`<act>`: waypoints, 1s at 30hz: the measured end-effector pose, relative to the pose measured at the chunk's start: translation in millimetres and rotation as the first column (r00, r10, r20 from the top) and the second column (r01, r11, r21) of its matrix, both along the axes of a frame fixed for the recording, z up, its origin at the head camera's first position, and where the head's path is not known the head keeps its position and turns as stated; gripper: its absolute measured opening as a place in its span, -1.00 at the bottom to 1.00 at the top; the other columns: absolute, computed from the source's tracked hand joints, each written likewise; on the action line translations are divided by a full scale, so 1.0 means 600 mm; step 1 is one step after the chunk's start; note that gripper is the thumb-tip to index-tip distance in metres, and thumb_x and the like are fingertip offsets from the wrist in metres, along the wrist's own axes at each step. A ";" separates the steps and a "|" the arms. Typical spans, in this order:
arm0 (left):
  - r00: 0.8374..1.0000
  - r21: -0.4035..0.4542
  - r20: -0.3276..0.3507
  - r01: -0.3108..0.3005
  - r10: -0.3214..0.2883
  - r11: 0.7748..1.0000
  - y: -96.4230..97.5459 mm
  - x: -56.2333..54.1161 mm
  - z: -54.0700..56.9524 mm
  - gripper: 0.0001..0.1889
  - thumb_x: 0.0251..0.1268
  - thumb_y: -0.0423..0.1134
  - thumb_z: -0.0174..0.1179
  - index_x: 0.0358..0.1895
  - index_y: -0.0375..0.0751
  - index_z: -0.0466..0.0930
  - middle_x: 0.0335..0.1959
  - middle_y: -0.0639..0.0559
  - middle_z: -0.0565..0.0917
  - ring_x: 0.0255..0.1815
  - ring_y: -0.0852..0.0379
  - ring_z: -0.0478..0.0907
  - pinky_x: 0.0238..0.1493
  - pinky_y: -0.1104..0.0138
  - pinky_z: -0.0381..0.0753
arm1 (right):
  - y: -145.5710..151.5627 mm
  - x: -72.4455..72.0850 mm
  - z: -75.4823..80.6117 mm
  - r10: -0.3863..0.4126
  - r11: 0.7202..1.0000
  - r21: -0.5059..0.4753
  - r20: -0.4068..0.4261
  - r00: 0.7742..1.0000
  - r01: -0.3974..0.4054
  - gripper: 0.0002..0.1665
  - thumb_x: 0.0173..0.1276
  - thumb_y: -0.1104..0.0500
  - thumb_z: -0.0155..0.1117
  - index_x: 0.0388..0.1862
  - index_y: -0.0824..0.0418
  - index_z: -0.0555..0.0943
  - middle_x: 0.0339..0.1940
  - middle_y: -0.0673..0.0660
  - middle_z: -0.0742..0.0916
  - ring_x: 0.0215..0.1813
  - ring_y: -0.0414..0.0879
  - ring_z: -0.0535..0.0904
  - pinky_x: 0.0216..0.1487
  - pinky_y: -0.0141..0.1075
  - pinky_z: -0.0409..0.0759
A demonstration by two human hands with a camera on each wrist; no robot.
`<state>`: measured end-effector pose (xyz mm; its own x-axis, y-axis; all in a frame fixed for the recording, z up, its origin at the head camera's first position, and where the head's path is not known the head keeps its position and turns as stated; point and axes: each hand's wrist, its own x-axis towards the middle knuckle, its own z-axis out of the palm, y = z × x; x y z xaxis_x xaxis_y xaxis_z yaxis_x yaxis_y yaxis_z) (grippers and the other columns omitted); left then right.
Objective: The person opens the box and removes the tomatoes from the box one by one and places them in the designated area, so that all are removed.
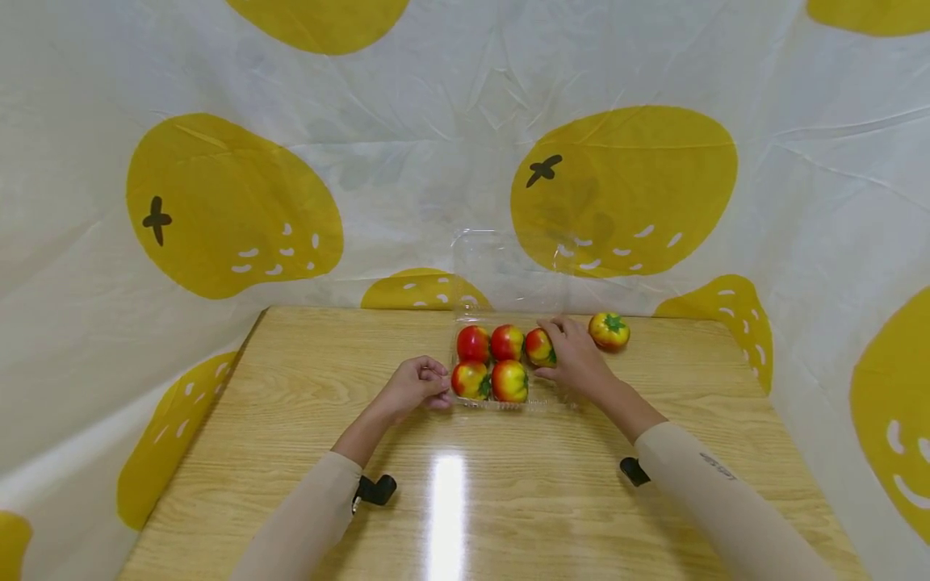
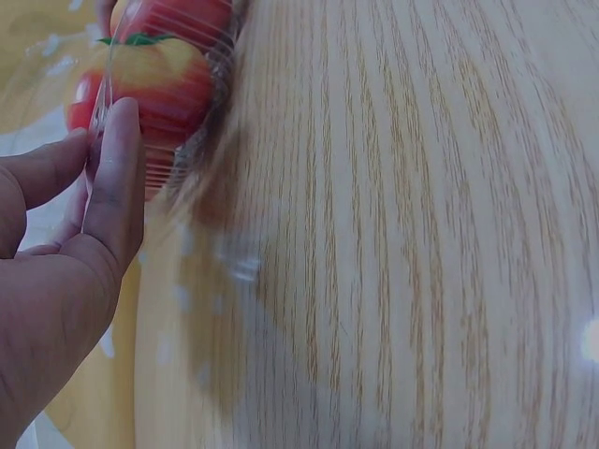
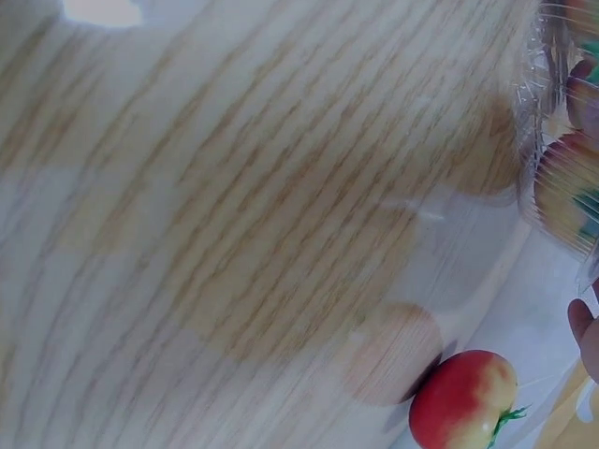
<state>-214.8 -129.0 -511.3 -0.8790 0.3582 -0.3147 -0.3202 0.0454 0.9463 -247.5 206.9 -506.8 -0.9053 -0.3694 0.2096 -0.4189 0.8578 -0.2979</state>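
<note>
A clear plastic clamshell box (image 1: 541, 395) stands with its lid (image 1: 508, 270) raised at the back. Several tomato-like fruits, red and yellow with green leafy tops, sit inside in two rows. My left hand (image 1: 416, 389) pinches the box's left rim between thumb and fingers, beside a front-row fruit (image 2: 154, 84). At the back right of the box my right hand (image 1: 577, 359) has thumb and fingers round another fruit (image 1: 539, 347), partly covering it. Only a bit of that hand (image 3: 588, 341) shows in the right wrist view.
One more red-and-yellow fruit (image 1: 609, 332) lies outside the box, right of my right hand. The wooden table (image 1: 305, 347) ends at a white curtain (image 1: 421, 177) with yellow fruit prints, which rises behind and along both sides.
</note>
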 end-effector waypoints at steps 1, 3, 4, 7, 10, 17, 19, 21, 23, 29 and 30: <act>1.000 -0.002 -0.001 0.001 -0.001 1.000 0.000 0.000 0.000 -0.76 0.44 -0.54 0.19 0.07 -0.49 0.42 -0.36 -0.08 0.57 -0.37 0.06 0.76 -0.25 0.22 0.86 | 0.000 -0.001 -0.001 0.002 1.000 0.005 -0.005 1.000 -0.001 0.14 0.03 -0.03 0.74 0.49 0.30 0.36 0.32 0.39 0.48 0.36 0.34 0.39 0.46 0.27 0.38; 1.000 -0.003 -0.007 0.002 -0.002 1.000 0.000 0.000 -0.001 -0.77 0.45 -0.54 0.18 0.07 -0.50 0.41 -0.36 -0.08 0.58 -0.37 0.06 0.76 -0.26 0.21 0.86 | -0.002 -0.003 -0.003 -0.001 1.000 0.016 -0.012 1.000 0.002 0.13 0.02 -0.04 0.75 0.48 0.30 0.37 0.30 0.39 0.48 0.34 0.34 0.41 0.45 0.27 0.38; 1.000 -0.001 -0.009 0.004 -0.004 1.000 0.001 -0.001 -0.002 -0.76 0.45 -0.54 0.18 0.07 -0.52 0.41 -0.36 -0.08 0.58 -0.38 0.07 0.76 -0.26 0.22 0.86 | -0.002 -0.004 -0.004 -0.003 1.000 0.020 -0.016 1.000 0.004 0.13 0.01 -0.04 0.75 0.47 0.30 0.37 0.29 0.39 0.49 0.33 0.34 0.42 0.44 0.27 0.39; 1.000 0.006 -0.021 0.008 -0.008 1.000 0.002 -0.002 -0.005 -0.76 0.47 -0.54 0.16 0.09 -0.56 0.39 -0.37 -0.08 0.59 -0.38 0.08 0.75 -0.27 0.23 0.86 | -0.004 -0.006 -0.005 -0.010 1.000 0.025 -0.027 1.000 0.011 0.12 -0.01 -0.03 0.77 0.44 0.30 0.39 0.26 0.37 0.50 0.30 0.33 0.44 0.42 0.28 0.41; 1.000 0.011 -0.026 0.007 -0.006 1.000 0.002 -0.002 -0.007 -0.75 0.48 -0.55 0.14 0.10 -0.58 0.37 -0.39 -0.07 0.60 -0.39 0.09 0.74 -0.27 0.24 0.86 | -0.006 -0.006 -0.003 -0.012 1.000 0.015 -0.035 0.999 0.013 0.08 -0.02 0.00 0.77 0.41 0.31 0.42 0.23 0.35 0.52 0.28 0.31 0.46 0.39 0.28 0.44; 0.999 0.011 -0.038 0.014 -0.013 1.000 0.000 0.001 -0.005 -0.74 0.47 -0.55 0.14 0.10 -0.60 0.36 -0.42 -0.05 0.61 -0.40 0.09 0.74 -0.24 0.19 0.86 | -0.010 -0.004 -0.003 -0.010 1.000 0.000 -0.058 0.998 0.010 -0.02 -0.02 0.07 0.77 0.33 0.31 0.45 0.18 0.34 0.54 0.22 0.33 0.51 0.30 0.27 0.52; 0.999 0.014 -0.039 0.017 -0.016 1.000 0.000 0.001 -0.005 -0.74 0.47 -0.55 0.15 0.10 -0.61 0.36 -0.42 -0.04 0.61 -0.40 0.09 0.74 -0.24 0.18 0.86 | -0.010 -0.003 -0.003 -0.013 1.000 -0.004 -0.057 0.998 0.013 -0.02 -0.01 0.07 0.77 0.32 0.31 0.45 0.18 0.34 0.54 0.22 0.34 0.50 0.29 0.27 0.52; 0.999 0.016 -0.039 0.018 -0.017 1.000 0.000 0.001 -0.005 -0.73 0.47 -0.56 0.15 0.10 -0.61 0.36 -0.43 -0.04 0.61 -0.41 0.10 0.74 -0.24 0.18 0.86 | -0.010 -0.003 -0.004 -0.017 1.000 -0.009 -0.053 0.998 0.016 -0.03 -0.01 0.08 0.77 0.32 0.30 0.45 0.19 0.33 0.54 0.23 0.34 0.50 0.30 0.28 0.51; 0.999 0.016 -0.040 0.019 -0.018 1.000 0.000 0.000 -0.006 -0.73 0.47 -0.56 0.15 0.10 -0.61 0.36 -0.42 -0.04 0.61 -0.41 0.10 0.73 -0.25 0.19 0.86 | -0.010 -0.003 -0.005 -0.021 1.000 -0.018 -0.046 0.999 0.021 -0.03 -0.01 0.08 0.77 0.31 0.30 0.44 0.19 0.33 0.53 0.24 0.34 0.49 0.31 0.28 0.50; 1.000 0.016 -0.028 0.013 -0.012 1.000 0.001 -0.002 -0.008 -0.75 0.47 -0.56 0.14 0.09 -0.59 0.36 -0.41 -0.05 0.59 -0.40 0.09 0.74 -0.26 0.22 0.86 | -0.008 -0.007 -0.008 -0.034 0.998 -0.052 -0.015 0.999 0.033 -0.05 0.01 0.09 0.76 0.31 0.29 0.44 0.22 0.33 0.52 0.26 0.33 0.47 0.38 0.26 0.44; 1.000 0.015 -0.028 0.010 -0.010 1.000 0.001 -0.002 -0.008 -0.75 0.47 -0.56 0.15 0.09 -0.58 0.37 -0.41 -0.05 0.59 -0.40 0.09 0.74 -0.25 0.22 0.86 | -0.008 -0.008 -0.008 -0.034 0.998 -0.055 -0.013 0.999 0.033 -0.05 0.01 0.09 0.76 0.31 0.29 0.44 0.22 0.33 0.52 0.27 0.33 0.46 0.39 0.26 0.44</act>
<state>-215.8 -128.5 -515.9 -0.8837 0.3716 -0.2845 -0.2934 0.0338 0.9554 -252.2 201.9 -511.6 -0.9138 -0.3265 0.2414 -0.3947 0.8539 -0.3392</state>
